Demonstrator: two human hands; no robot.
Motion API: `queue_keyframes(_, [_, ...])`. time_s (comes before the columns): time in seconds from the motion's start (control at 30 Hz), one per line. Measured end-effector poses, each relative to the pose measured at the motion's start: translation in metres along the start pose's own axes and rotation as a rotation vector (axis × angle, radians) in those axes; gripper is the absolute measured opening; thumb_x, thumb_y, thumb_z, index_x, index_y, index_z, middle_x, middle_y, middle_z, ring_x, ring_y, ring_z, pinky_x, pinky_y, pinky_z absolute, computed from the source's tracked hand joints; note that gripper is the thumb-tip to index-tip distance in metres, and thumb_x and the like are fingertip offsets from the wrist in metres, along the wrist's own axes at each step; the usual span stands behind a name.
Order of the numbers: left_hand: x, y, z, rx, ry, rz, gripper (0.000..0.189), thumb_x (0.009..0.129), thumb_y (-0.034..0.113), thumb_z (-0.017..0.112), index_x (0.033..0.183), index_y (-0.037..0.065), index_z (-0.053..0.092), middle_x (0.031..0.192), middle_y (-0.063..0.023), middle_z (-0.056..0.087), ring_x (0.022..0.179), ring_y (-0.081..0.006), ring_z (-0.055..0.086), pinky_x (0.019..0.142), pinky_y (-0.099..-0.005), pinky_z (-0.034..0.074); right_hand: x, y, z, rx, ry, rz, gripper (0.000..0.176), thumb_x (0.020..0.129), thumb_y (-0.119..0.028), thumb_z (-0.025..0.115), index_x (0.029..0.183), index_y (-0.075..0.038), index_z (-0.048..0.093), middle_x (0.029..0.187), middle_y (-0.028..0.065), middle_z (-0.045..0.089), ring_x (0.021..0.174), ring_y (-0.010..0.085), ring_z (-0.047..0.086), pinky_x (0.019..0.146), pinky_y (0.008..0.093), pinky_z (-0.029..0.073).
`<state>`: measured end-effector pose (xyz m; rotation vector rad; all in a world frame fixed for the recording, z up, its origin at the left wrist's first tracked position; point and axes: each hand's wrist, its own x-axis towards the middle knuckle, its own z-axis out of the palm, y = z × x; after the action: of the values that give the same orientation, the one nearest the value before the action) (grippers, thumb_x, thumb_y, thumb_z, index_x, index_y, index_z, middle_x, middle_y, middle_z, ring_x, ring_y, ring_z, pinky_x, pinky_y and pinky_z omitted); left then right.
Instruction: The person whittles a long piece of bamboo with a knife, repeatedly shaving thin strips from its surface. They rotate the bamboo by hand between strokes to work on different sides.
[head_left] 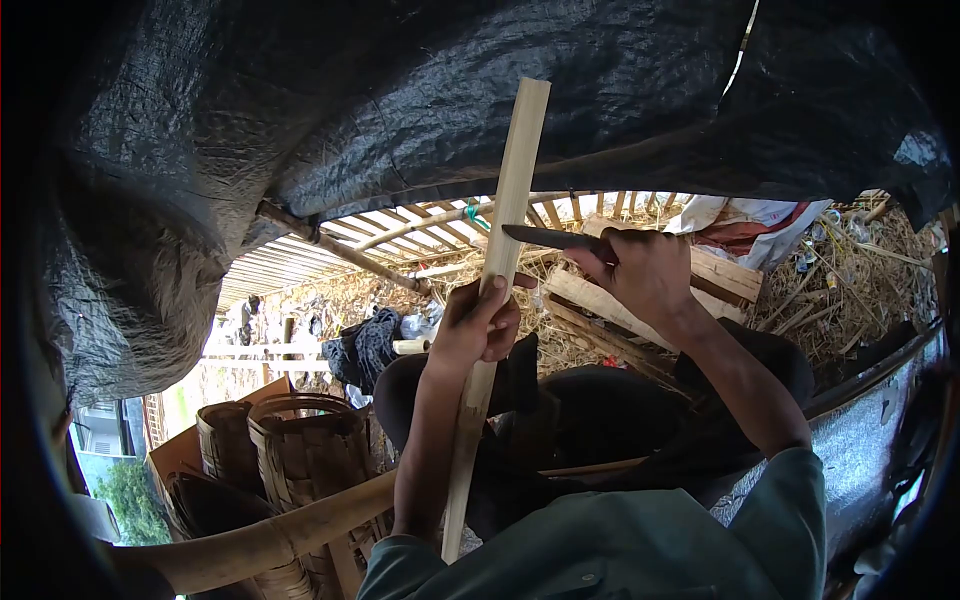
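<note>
Left fingers (500, 342) round bamboo strip (516, 180) | right fingers (628, 240) gripping knife (548, 238) | woven baskets (290, 450), contents unclear

Open below knife (553, 238), between left hand (483, 320) and right hand (645, 275). Blocked up top by sheet (640, 110), low left by baskets (312, 445).

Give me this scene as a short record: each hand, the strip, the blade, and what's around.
Left hand: gripping the pale strip around its middle
Right hand: holding the knife
Strip: long, slanting, top end leaning right
Blade: tip over the strip, above the left hand; whether it is cutting, cannot tell
Lower left: woven baskets
Right: straw, wood pieces
Top: dark sheeting
</note>
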<state>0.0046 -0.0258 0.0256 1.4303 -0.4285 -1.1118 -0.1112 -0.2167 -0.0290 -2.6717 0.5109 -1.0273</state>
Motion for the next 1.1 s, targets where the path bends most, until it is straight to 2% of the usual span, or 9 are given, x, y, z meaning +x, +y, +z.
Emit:
queue_keyframes(0.1, [-0.001, 0.002, 0.000, 0.014, -0.010, 0.001, 0.045, 0.099, 0.038, 0.042, 0.110, -0.004, 0.055, 0.055, 0.0040, 0.033, 0.035, -0.0044, 0.031, 0.034, -0.0210, 0.024, 0.004, 0.001, -0.010, 0.040, -0.063, 0.038, 0.050, 0.082, -0.056, 0.059, 0.061, -0.010, 0.064, 0.039, 0.0029, 0.048, 0.034, 0.0223, 0.052, 0.036, 0.0324, 0.042])
queue_keyframes(0.23, [0.001, -0.005, 0.011, 0.059, -0.014, 0.045, 0.048, 0.098, 0.041, 0.042, 0.110, -0.004, 0.054, 0.058, 0.0027, 0.037, 0.035, -0.0052, 0.035, 0.034, -0.0202, 0.027, 0.021, 0.000, -0.025, 0.288, -0.065, 0.211, 0.044, 0.085, -0.045, 0.062, 0.064, -0.006, 0.064, 0.046, 0.0030, 0.053, 0.041, 0.0224, 0.056, 0.043, 0.0313, 0.045])
queue_keyframes(0.33, [-0.001, 0.001, 0.012, 0.041, -0.001, -0.007, 0.047, 0.098, 0.041, 0.041, 0.109, -0.002, 0.055, 0.060, 0.0020, 0.039, 0.036, -0.0047, 0.035, 0.035, -0.0198, 0.027, 0.032, 0.004, -0.038, 0.289, -0.052, 0.142, 0.037, 0.088, -0.033, 0.063, 0.065, -0.004, 0.061, 0.045, 0.0074, 0.047, 0.039, 0.0235, 0.047, 0.042, 0.0336, 0.036])
queue_keyframes(0.47, [0.000, -0.001, 0.016, 0.095, 0.030, -0.004, 0.045, 0.099, 0.041, 0.039, 0.110, 0.000, 0.055, 0.061, 0.0017, 0.040, 0.038, -0.0049, 0.036, 0.036, -0.0196, 0.027, 0.026, 0.014, -0.030, 0.115, -0.143, 0.007, 0.047, 0.083, -0.051, 0.061, 0.063, -0.009, 0.064, 0.047, 0.0016, 0.056, 0.041, 0.0196, 0.058, 0.043, 0.0310, 0.047])
queue_keyframes(0.5, [0.000, -0.001, 0.017, 0.099, 0.033, -0.007, 0.045, 0.099, 0.040, 0.039, 0.111, 0.000, 0.054, 0.061, 0.0016, 0.040, 0.038, -0.0051, 0.036, 0.036, -0.0197, 0.027, 0.022, 0.015, -0.024, 0.099, -0.138, -0.039, 0.049, 0.083, -0.054, 0.060, 0.060, -0.010, 0.063, 0.045, 0.0007, 0.055, 0.040, 0.0193, 0.057, 0.042, 0.0310, 0.047])
queue_keyframes(0.93, [-0.001, 0.000, 0.016, 0.107, 0.055, -0.012, 0.042, 0.100, 0.038, 0.039, 0.111, 0.000, 0.053, 0.063, -0.0008, 0.042, 0.039, -0.0061, 0.038, 0.036, -0.0203, 0.028, 0.016, 0.020, -0.024, 0.093, -0.167, -0.089, 0.049, 0.082, -0.055, 0.060, 0.059, -0.012, 0.063, 0.045, 0.0020, 0.056, 0.040, 0.0186, 0.058, 0.041, 0.0306, 0.046])
queue_keyframes(1.03, [-0.001, -0.001, 0.015, 0.098, 0.052, -0.004, 0.042, 0.100, 0.038, 0.039, 0.111, 0.000, 0.052, 0.063, -0.0009, 0.042, 0.039, -0.0062, 0.038, 0.036, -0.0204, 0.028, 0.018, 0.023, -0.027, 0.064, -0.168, -0.105, 0.042, 0.081, -0.045, 0.067, 0.062, -0.007, 0.063, 0.045, 0.0030, 0.054, 0.039, 0.0188, 0.055, 0.040, 0.0295, 0.044])
queue_keyframes(1.1, [0.000, -0.002, 0.014, 0.105, 0.045, 0.004, 0.042, 0.100, 0.037, 0.039, 0.112, -0.001, 0.052, 0.063, -0.0008, 0.042, 0.039, -0.0062, 0.038, 0.036, -0.0203, 0.028, 0.020, 0.025, -0.029, 0.071, -0.153, -0.094, 0.043, 0.081, -0.045, 0.067, 0.063, -0.007, 0.063, 0.045, 0.0028, 0.053, 0.039, 0.0192, 0.055, 0.040, 0.0299, 0.044])
